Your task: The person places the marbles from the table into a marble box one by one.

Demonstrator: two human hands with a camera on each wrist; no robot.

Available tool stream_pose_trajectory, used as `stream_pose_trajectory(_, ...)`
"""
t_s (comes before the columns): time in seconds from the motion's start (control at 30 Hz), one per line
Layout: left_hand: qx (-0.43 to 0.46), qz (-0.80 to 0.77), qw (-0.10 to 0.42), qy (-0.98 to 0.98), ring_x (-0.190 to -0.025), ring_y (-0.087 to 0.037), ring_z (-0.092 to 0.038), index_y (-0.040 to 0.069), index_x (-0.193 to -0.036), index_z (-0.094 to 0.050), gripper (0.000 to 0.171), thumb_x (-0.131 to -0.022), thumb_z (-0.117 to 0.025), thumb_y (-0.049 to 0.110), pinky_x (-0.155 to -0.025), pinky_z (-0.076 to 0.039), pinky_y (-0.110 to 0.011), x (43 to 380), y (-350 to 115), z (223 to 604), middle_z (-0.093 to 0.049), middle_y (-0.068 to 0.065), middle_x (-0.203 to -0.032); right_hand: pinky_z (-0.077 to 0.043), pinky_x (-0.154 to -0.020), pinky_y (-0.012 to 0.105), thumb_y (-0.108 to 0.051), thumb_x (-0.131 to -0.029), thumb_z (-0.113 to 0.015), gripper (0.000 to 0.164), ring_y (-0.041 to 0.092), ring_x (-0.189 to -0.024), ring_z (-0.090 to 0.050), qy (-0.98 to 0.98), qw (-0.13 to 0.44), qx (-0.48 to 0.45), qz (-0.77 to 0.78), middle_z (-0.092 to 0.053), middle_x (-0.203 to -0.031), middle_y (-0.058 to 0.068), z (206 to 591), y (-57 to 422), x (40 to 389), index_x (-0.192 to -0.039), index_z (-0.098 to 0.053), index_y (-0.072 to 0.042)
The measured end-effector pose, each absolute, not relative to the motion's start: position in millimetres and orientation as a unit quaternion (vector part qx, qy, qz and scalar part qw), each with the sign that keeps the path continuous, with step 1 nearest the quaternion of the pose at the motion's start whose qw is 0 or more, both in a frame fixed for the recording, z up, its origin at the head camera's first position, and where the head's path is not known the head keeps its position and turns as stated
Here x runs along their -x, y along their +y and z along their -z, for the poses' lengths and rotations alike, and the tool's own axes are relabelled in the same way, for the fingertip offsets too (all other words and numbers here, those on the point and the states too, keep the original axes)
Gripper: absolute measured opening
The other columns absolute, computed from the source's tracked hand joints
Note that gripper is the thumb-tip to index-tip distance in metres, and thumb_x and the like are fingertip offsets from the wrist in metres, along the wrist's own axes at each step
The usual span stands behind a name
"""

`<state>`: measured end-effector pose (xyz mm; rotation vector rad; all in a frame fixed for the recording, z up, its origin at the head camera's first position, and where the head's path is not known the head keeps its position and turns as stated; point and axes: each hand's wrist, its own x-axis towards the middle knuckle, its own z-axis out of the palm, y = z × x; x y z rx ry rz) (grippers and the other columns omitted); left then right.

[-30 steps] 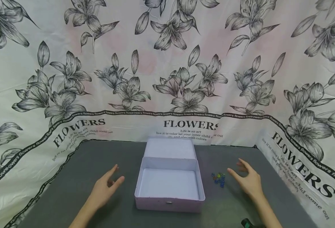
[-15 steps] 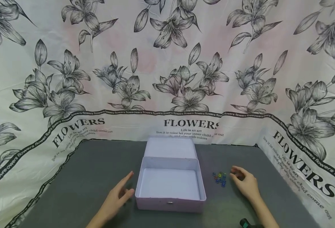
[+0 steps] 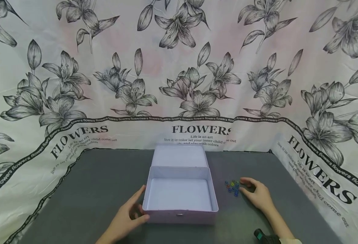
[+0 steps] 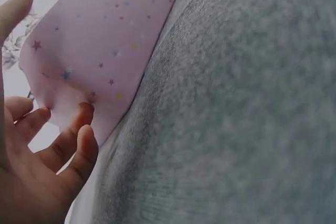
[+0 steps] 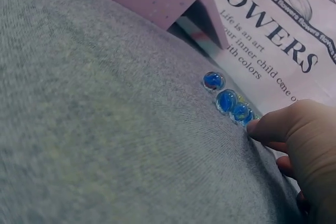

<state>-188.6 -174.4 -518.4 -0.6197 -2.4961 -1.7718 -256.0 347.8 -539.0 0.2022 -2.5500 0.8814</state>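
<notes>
the left hand [image 3: 125, 217], loosely spread, was at the star-printed box [image 3: 180, 217]. the right hand [image 3: 259, 196], curved and empty, was just beside round, glassy marbles [image 3: 236, 190] on the textured table [image 3: 111, 176], right of the box.

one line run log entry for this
left hand: by box | right hand: by marbles | lid: open | marbles: on table, right of box
</notes>
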Motion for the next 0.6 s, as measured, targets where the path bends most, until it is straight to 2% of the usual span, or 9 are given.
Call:
stream_pose_trajectory(0.23, 0.167, 0.541, 0.024, -0.824, -0.081, -0.005, -0.058, 0.012, -0.165, -0.039, 0.084, -0.094, -0.083, 0.022, -0.059, -0.05, -0.024, 183.8, -169.7, 517.7, -0.051, -0.018, -0.156, -0.052, -0.083, 0.043, -0.008, -0.087, -0.088, 0.034, 0.026, -0.093, -0.067, -0.918, 0.237, -0.094, -0.304, -0.08, -0.106, 0.005, 542.2, 344.1, 255.2, -0.119, -0.078, -0.007)
stream_pose_trajectory(0.6, 0.188, 0.529, 0.067, -0.825, -0.084, -0.003, -0.057, 0.016, -0.162, -0.045, 0.077, -0.095, -0.082, 0.02, -0.058, -0.051, -0.025, 186.0, -166.5, 520.0, -0.05, -0.015, -0.161, -0.054, -0.078, 0.038, -0.007, -0.085, -0.088, 0.031, 0.021, -0.088, -0.067, -0.917, 0.249, -0.098, -0.296, -0.08, -0.102, 0.004, 541.5, 343.3, 258.1, -0.115, -0.08, -0.007)
